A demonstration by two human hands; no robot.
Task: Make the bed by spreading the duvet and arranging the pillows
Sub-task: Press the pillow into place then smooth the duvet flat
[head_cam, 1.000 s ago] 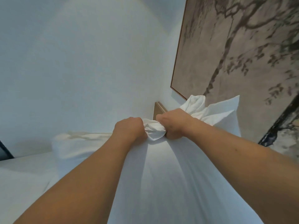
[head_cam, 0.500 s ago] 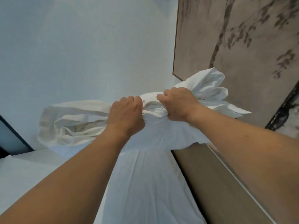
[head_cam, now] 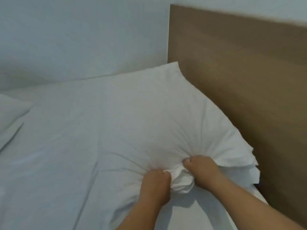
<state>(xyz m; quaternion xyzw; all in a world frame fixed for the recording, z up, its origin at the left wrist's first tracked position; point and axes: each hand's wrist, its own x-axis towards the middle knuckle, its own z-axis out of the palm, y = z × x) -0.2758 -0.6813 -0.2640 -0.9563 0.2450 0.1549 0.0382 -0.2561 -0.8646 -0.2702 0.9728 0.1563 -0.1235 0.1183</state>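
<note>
Gripping pillow [head_cam: 149, 117] end, left hand [head_cam: 156, 186] and right hand [head_cam: 201, 171] clenched on bunched fabric; release evenly, square against headboard [head_cam: 240, 83].

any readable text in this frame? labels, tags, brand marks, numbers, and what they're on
None. No word, label, brand or number shows anywhere in the head view.
pillow: plain white, no tag in view.
sheet: plain white.
headboard: bare brown panel, slightly blurred.
wall: blank.
left hand and right hand grip the pillow's bunched end; what the bunched folds hide cannot be told.
</note>
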